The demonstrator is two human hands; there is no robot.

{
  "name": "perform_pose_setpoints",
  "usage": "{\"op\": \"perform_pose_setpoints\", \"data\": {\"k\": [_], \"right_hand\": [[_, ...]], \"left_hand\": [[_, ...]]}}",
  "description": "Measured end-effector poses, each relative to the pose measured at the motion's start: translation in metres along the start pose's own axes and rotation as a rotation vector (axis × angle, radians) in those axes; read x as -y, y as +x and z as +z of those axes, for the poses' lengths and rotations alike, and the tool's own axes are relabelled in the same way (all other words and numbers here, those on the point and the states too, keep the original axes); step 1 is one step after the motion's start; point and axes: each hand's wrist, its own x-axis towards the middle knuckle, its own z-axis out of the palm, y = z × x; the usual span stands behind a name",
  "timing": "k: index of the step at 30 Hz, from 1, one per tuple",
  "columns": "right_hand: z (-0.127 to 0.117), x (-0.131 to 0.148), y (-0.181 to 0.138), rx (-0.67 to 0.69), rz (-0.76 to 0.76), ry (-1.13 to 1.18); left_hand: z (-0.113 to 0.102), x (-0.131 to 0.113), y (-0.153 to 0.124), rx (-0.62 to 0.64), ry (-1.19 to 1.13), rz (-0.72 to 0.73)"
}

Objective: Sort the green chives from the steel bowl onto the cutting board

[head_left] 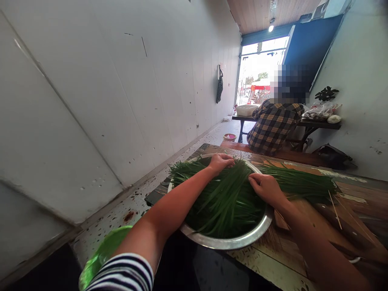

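A wide metal basin [226,243] full of long green chives [224,198] stands at the table's near left corner. My left hand [222,161] reaches over the far side of the basin, its fingers closed on the ends of a bunch of chives. Over the right rim, my right hand [265,188] is closed too, thumb and finger pinched at the bunch's right side; what lies between the fingertips is mostly hidden. Another pile of chives [309,180] lies on the table right of the basin, beyond my right hand.
The wooden table [285,254] carries thin sticks [335,210]. A green lined bin [104,246] stands on the floor at left. Ahead, a person in a checked shirt [277,125] sits on a bench, facing away, at another table with a white tub [246,110] and plastic bags [319,111].
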Motion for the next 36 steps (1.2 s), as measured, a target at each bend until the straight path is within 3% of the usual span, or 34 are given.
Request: {"op": "perform_pose_setpoints", "data": {"k": [11,19,24,28,36], "right_hand": [[-0.001,0.002,0.0,0.008,0.015,-0.028],[0.0,0.001,0.001,0.001,0.033,-0.045],[0.001,-0.001,0.002,-0.033,0.03,-0.048],[0.0,-0.001,0.003,-0.039,0.047,-0.029],[0.0,0.0,0.002,-0.057,0.04,-0.045]], "left_hand": [[-0.006,0.016,0.014,-0.034,0.329,0.234],[-0.005,0.013,0.012,-0.07,0.564,0.351],[-0.005,0.008,0.007,0.017,0.557,0.371],[-0.007,0.006,0.009,0.116,0.443,0.277],[-0.004,0.002,0.004,0.116,0.514,0.328]]}}
